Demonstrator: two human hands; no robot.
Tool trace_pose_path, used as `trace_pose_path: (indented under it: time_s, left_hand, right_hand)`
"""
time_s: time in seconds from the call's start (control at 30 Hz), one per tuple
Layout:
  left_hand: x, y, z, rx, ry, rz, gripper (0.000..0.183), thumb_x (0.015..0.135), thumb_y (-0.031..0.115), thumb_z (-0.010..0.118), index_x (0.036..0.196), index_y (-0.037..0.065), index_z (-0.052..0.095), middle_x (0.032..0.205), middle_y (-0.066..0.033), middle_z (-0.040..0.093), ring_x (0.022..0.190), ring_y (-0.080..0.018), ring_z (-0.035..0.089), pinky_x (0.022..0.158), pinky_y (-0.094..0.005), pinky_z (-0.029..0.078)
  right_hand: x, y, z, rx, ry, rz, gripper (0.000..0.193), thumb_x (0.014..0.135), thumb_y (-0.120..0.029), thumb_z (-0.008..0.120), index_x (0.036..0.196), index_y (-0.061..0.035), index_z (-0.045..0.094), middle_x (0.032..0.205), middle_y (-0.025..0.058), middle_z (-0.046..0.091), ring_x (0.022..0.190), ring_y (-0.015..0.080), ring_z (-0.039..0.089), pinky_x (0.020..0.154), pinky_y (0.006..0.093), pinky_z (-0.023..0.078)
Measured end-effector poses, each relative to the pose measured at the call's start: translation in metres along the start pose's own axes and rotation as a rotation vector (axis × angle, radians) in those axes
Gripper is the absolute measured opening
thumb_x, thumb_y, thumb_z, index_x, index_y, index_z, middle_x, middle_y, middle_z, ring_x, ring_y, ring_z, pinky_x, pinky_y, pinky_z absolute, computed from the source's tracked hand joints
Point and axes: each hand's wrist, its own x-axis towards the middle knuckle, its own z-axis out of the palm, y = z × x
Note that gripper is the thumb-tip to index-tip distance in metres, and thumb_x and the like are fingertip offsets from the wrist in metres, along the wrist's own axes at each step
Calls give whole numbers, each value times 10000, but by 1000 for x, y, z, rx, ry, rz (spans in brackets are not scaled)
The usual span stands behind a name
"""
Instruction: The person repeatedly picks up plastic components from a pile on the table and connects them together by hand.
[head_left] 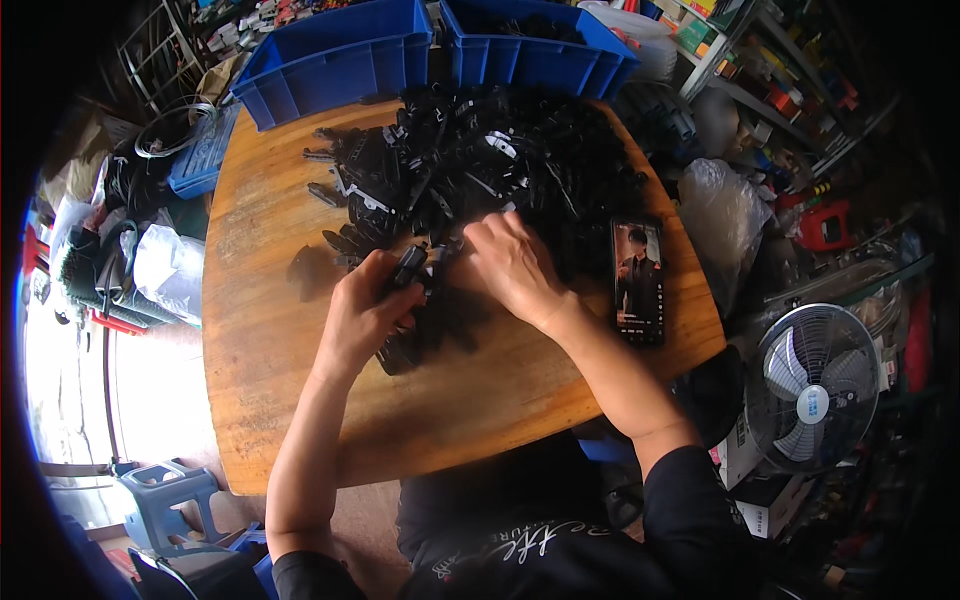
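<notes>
My left hand (365, 308) is closed around a small black plastic part (410, 266), which sticks up between thumb and fingers. What the part belongs to, I cannot make out. My right hand (515, 265) is just to its right, back up, at the near edge of a heap of black plastic parts (560, 165). Its fingers reach out slightly bent and a little apart, with nothing visible in them. Below my left hand, more black pieces (397, 355) lie on the wooden table (290, 400). Some pieces in the heap carry silvery or white bits.
Two blue bins (335, 62) (530, 60) stand along the table's far edge. A phone (638, 280) with a lit screen is at the right. Beyond the table are a fan (812, 400), a clear plastic bag (720, 215), a blue-grey stool (170, 495) and crowded shelves (790, 90).
</notes>
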Motion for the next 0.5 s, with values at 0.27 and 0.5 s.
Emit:
trace_pose_path:
  time_s: [0.27, 0.5]
  left_hand:
    - [-2, 7, 2, -44, 12, -76, 195, 826, 108, 612, 997, 48, 541, 670, -10, 557, 513, -55, 516, 442, -185, 391]
    - [-4, 5, 1, -52, -9, -58, 195, 814, 99, 578, 996, 48, 531, 621, 14, 480, 499, -58, 450, 457, -191, 356]
  right_hand:
    - [-1, 4, -8, 680, 20, 45, 298, 754, -109, 684, 1019, 0, 601, 858, 111, 624, 740, 229, 569, 692, 321, 457]
    - [-1, -25, -29, 1143, -179, 239, 339, 800, -225, 701, 1031, -20, 561, 738, 16, 568, 620, 78, 516, 595, 243, 440]
